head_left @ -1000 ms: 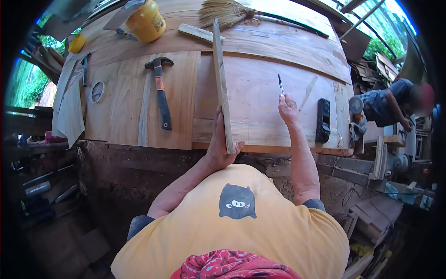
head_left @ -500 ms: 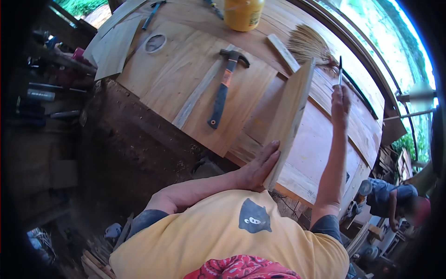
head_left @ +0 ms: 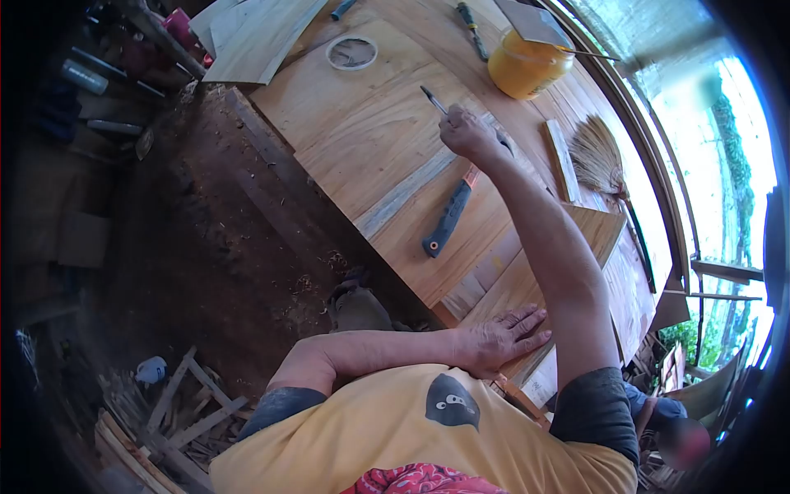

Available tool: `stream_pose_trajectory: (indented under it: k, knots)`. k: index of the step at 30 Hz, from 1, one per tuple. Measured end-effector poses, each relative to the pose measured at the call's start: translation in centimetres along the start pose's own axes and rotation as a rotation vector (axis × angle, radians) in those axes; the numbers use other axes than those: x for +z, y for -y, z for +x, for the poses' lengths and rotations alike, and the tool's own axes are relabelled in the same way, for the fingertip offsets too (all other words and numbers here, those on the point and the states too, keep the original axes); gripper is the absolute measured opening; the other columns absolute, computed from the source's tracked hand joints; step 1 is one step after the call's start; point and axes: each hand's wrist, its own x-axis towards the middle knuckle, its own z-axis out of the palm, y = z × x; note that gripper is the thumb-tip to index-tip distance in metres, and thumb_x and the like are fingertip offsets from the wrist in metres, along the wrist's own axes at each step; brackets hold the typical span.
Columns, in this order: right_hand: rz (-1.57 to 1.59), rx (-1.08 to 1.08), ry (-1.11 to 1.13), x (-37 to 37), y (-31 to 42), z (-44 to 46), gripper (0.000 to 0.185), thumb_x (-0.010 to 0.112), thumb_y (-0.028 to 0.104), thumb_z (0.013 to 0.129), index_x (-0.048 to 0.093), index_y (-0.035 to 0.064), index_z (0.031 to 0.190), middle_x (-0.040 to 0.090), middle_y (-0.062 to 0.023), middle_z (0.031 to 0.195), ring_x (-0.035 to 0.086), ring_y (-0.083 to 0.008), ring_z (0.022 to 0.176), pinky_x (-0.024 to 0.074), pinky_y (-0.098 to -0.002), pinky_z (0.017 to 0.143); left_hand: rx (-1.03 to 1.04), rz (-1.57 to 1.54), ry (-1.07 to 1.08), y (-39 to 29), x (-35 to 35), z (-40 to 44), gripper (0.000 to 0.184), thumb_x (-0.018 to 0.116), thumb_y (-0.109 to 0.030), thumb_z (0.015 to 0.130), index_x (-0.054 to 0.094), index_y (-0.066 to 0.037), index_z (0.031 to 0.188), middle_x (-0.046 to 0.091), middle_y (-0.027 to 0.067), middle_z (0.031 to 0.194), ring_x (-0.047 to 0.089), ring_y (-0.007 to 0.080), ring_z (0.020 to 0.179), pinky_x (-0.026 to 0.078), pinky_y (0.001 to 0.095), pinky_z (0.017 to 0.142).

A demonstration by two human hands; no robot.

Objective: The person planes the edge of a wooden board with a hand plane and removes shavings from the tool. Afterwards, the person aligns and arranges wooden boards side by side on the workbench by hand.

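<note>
My right hand (head_left: 469,133) is closed around a slim tool (head_left: 434,99) with a light shaft and a dark tip; its exact kind is unclear. It is above the plywood panel (head_left: 362,123), over the head end of a claw hammer (head_left: 451,216), which is partly hidden. My left hand (head_left: 504,337) lies flat, fingers spread, on the near end of a wooden board (head_left: 514,288). My right forearm crosses above that board and covers part of it. Beyond the forearm, the board's far end shows near a hand broom (head_left: 598,156).
A yellow jar (head_left: 527,72) with a flat grey piece on top stands at the back. A wood strip (head_left: 562,160), a round white ring (head_left: 352,53) and a dark-handled tool (head_left: 472,31) lie around. Thin sheets (head_left: 255,37) overhang the left edge. Another person (head_left: 658,407) bends at lower right.
The board, earlier tilted up on edge against my left hand, now lies down under it. My right hand has moved left with the slim tool, from beside the broom to over the hammer.
</note>
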Motion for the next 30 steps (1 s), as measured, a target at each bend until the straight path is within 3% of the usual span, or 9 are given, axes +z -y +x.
stream_pose_trajectory:
  k: [4,9,15,18,21,22,23,26,30]
  knots:
    - [0.013,0.005,-0.189,1.4,2.3,1.8,0.052,0.059,0.044,0.101,0.054,0.0029,0.133,0.053,-0.0223,0.146,0.047,-0.0383,0.141,0.04,-0.0512,0.114,0.002,-0.046,0.034,-0.1,-0.2,-0.3,0.123,0.091,-0.04,0.071,0.02,-0.001,0.164,0.015,0.0386,0.165,0.018,0.0574,0.153,0.024,0.0609,0.124]
    - [0.064,-0.289,-0.065,-9.6,0.1,-8.1,0.057,0.062,0.044,0.101,0.055,0.001,0.138,0.059,-0.0217,0.137,0.057,-0.0382,0.129,0.0447,-0.0492,0.11,0.047,-0.044,-0.056,1.1,-0.6,-1.2,0.123,0.089,-0.038,0.071,0.019,0.006,0.161,0.017,0.0413,0.163,0.02,0.0594,0.152,0.023,0.0591,0.125]
    - [-0.034,-0.022,-0.742,-16.6,-12.4,-34.0,0.04,0.07,0.028,0.1,0.063,0.0052,0.132,0.068,-0.0135,0.11,0.068,-0.0241,0.096,0.055,-0.0378,0.085,0.068,-0.054,-0.008,0.1,-2.2,-0.8,0.119,0.086,-0.029,0.079,0.01,0.015,0.158,0.019,0.0432,0.159,0.021,0.059,0.151,0.024,0.0566,0.126]
    - [-0.079,0.499,-1.02,-9.9,-25.4,-49.6,0.05,0.073,0.036,0.096,0.063,0.0007,0.131,0.065,-0.0143,0.107,0.063,-0.0257,0.092,0.0526,-0.0386,0.084,0.028,-0.013,-0.043,-0.7,-1.0,0.1,0.108,0.077,-0.019,0.083,0.008,0.015,0.158,0.02,0.0414,0.16,0.024,0.0579,0.151,0.025,0.056,0.125]
    - [0.145,1.067,-1.054,1.9,-29.7,-63.9,0.052,0.073,0.037,0.095,0.059,-0.0057,0.122,0.061,-0.0174,0.107,0.062,-0.0279,0.094,0.051,-0.0407,0.086,0.028,-0.073,-0.062,-0.8,0.3,0.8,0.101,0.066,-0.012,0.086,0.003,0.011,0.161,0.018,0.038,0.164,0.024,0.0532,0.153,0.027,0.0537,0.125]
    - [0.096,1.116,-1.122,6.7,-29.9,-67.2,0.057,0.075,0.041,0.094,0.057,-0.006,0.122,0.061,-0.0192,0.11,0.061,-0.0308,0.099,0.0497,-0.044,0.09,-0.026,-0.198,-0.06,-1.1,0.7,0.4,0.1,0.063,-0.008,0.085,0.001,0.01,0.162,0.018,0.0359,0.165,0.025,0.0503,0.154,0.027,0.053,0.125]
    - [-0.21,1.232,-0.957,10.0,-29.0,-69.4,0.064,0.077,0.046,0.092,0.056,-0.0062,0.124,0.06,-0.0203,0.112,0.059,-0.0359,0.107,0.0471,-0.0473,0.097,-0.063,-0.296,-0.038,-1.3,0.9,0.1,0.1,0.06,-0.005,0.084,-0.001,0.008,0.163,0.017,0.0341,0.166,0.026,0.0476,0.154,0.027,0.0524,0.125]
    - [-0.014,1.334,-0.953,16.7,-26.4,-71.5,0.088,0.082,0.061,0.082,0.053,-0.0057,0.132,0.058,-0.0222,0.119,0.055,-0.0396,0.115,0.0432,-0.049,0.104,-0.126,-0.537,0.043,-1.8,1.5,-0.5,0.103,0.054,0.001,0.082,-0.007,0.003,0.164,0.017,0.0292,0.167,0.026,0.0397,0.155,0.026,0.0507,0.125]
    - [0.269,1.314,-0.988,20.7,-27.8,-70.3,0.105,0.089,0.064,0.072,0.049,-0.0065,0.139,0.055,-0.0241,0.129,0.05,-0.0405,0.127,0.04,-0.0492,0.109,-0.228,-0.59,0.094,-2.5,4.9,1.4,0.105,0.058,-0.002,0.082,-0.008,0.003,0.164,0.017,0.0299,0.166,0.023,0.042,0.155,0.022,0.0513,0.126]
